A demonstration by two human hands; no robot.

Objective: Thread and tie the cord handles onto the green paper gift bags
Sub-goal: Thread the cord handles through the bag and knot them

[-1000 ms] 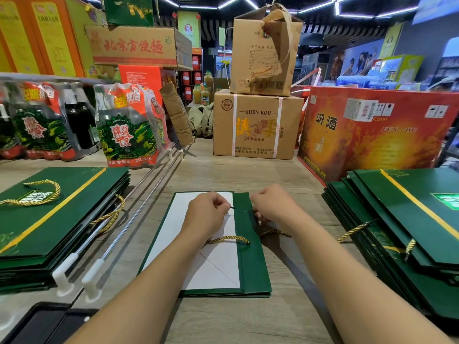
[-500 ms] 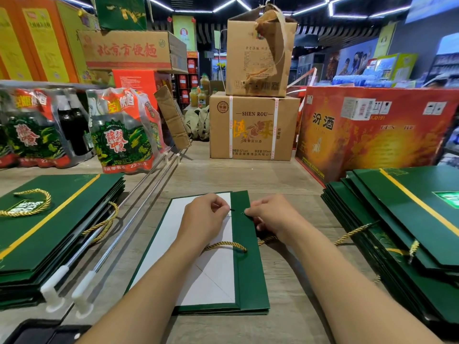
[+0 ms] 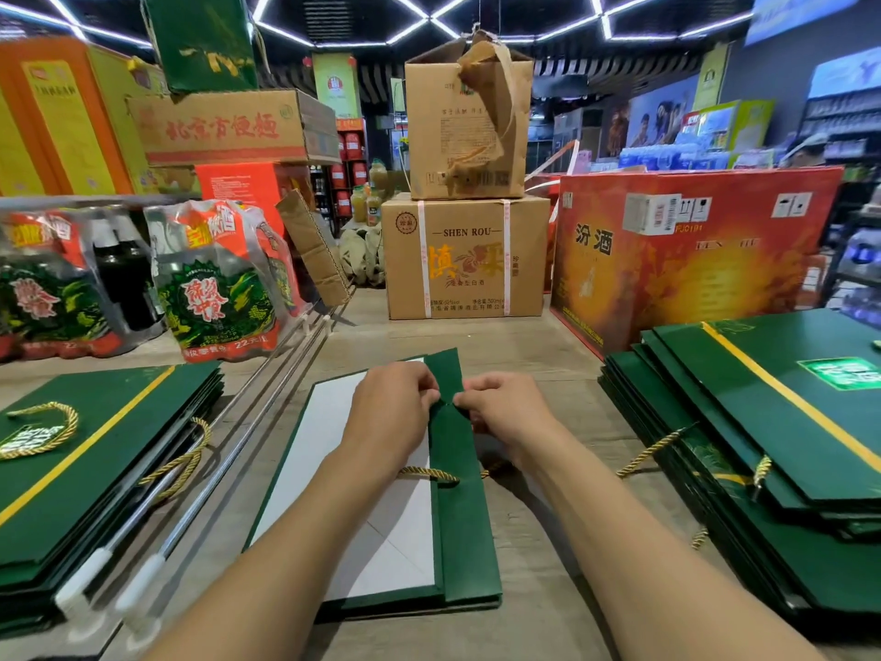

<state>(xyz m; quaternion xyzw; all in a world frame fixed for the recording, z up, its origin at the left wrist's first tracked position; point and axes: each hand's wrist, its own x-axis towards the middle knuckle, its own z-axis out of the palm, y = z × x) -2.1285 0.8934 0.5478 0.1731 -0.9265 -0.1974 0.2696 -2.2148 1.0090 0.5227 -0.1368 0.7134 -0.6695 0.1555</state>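
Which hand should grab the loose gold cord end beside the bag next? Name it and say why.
Right. The loose cord end lies just below the right hand, right of the green flap; the left hand sits across that flap.

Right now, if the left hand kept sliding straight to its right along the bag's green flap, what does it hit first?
The right hand: the left hand meets it almost at once, fingertips nearly touching over the green flap. Whether cord lies between them is hidden.

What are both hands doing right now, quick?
Left hand: closed, pinching the green flap of the bag on the table.
Right hand: closed, pinching the same flap from the other side.
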